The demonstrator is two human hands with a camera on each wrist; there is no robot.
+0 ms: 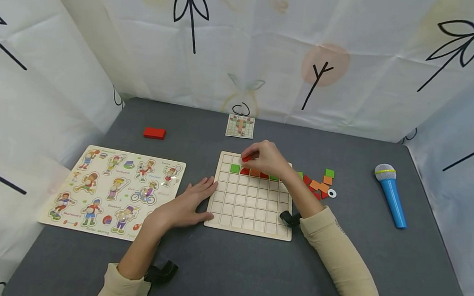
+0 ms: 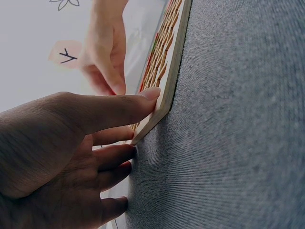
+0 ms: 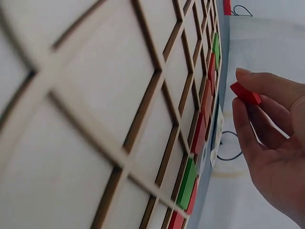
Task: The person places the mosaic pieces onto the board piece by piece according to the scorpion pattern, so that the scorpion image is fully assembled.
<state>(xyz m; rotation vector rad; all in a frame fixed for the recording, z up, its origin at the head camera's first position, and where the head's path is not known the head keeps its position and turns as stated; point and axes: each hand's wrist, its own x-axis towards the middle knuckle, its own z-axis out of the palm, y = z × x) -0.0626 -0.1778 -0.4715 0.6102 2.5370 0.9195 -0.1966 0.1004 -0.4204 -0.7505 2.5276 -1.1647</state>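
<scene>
My right hand (image 1: 267,159) pinches a small red square tile (image 3: 245,93) between thumb and fingertips, over the far part of a wooden grid board (image 1: 250,200). Along one of its far rows sit a green tile (image 1: 235,168), an orange tile (image 1: 255,173) and several others in red and green. Beside the board's left edge lies my left hand (image 1: 187,205), fingers extended. Its thumb (image 2: 138,106) rests on the board's rim in the left wrist view, and the other fingertips are at the side and on the cloth.
Loose coloured tiles (image 1: 314,185) and a white ring (image 1: 331,193) lie right of the board. Behind it is a small pattern card (image 1: 240,126). A blue microphone (image 1: 391,194) lies far right; a sports picture puzzle (image 1: 135,154) and a red block (image 1: 154,133) are at left.
</scene>
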